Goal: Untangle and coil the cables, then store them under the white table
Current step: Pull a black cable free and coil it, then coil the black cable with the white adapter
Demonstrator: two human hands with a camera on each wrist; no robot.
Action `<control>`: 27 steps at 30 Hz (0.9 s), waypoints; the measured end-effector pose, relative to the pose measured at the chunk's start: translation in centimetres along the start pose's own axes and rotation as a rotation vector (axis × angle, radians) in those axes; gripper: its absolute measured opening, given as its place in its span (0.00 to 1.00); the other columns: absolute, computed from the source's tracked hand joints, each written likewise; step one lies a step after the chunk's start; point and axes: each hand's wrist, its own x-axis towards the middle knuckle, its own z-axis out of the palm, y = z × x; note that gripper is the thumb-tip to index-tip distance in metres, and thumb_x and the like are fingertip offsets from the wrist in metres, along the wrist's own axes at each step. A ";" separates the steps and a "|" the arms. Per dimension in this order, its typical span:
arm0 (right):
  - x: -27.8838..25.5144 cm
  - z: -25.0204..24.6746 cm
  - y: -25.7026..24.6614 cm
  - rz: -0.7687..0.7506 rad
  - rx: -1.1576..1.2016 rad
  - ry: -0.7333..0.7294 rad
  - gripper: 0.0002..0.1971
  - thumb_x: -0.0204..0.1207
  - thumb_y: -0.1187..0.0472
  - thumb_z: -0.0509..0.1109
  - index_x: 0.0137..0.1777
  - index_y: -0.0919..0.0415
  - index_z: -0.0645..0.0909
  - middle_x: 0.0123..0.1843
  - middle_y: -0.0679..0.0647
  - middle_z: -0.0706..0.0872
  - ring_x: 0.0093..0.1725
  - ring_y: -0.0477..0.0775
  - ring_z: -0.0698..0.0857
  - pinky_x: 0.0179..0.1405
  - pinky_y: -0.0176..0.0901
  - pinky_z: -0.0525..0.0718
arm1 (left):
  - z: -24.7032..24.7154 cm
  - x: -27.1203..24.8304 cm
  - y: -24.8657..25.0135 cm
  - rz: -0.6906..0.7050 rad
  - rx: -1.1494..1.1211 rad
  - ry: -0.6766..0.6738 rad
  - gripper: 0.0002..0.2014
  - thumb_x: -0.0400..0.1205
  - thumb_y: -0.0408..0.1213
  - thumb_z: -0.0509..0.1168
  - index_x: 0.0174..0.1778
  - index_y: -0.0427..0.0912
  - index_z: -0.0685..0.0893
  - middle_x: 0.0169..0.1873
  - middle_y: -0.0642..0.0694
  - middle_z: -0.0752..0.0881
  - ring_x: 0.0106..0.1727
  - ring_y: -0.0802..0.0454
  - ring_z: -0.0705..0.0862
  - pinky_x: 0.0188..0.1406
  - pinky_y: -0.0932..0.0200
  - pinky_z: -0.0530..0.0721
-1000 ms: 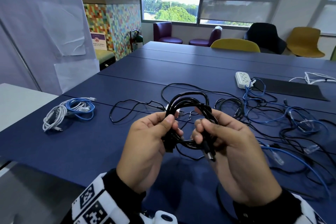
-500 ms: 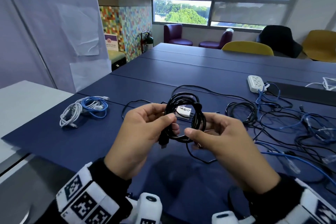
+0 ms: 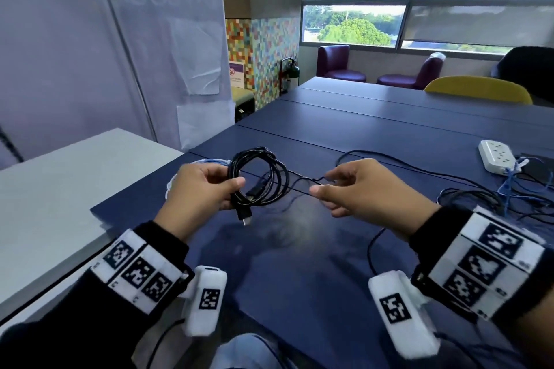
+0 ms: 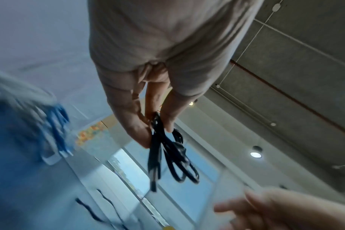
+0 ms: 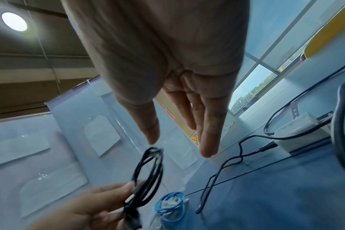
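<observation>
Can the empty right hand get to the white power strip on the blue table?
Probably yes. The right hand is open and holds nothing, and the white power strip lies on its side of the blue table, with only loose cables around it.

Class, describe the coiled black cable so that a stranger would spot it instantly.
Find the blue table, then the left hand raised above its near edge. That hand grips the coiled black cable, the only neat black bundle; the other black cables lie loose on the tabletop.

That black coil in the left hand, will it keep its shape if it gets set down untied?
Probably not: the black coil has no visible tie, and only the left hand pinches its loops together. It looks floppy; its plug end already dangles. Likely light.
</observation>
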 end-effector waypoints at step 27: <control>7.2 -1.2 6.3 0.038 -0.653 0.110 0.15 0.70 0.54 0.77 0.54 0.58 0.83 0.51 0.54 0.88 0.54 0.57 0.85 0.54 0.44 0.83 | -6.8 7.0 -3.7 -0.151 0.648 0.138 0.17 0.65 0.40 0.84 0.27 0.39 0.80 0.23 0.38 0.87 0.28 0.39 0.89 0.45 0.39 0.89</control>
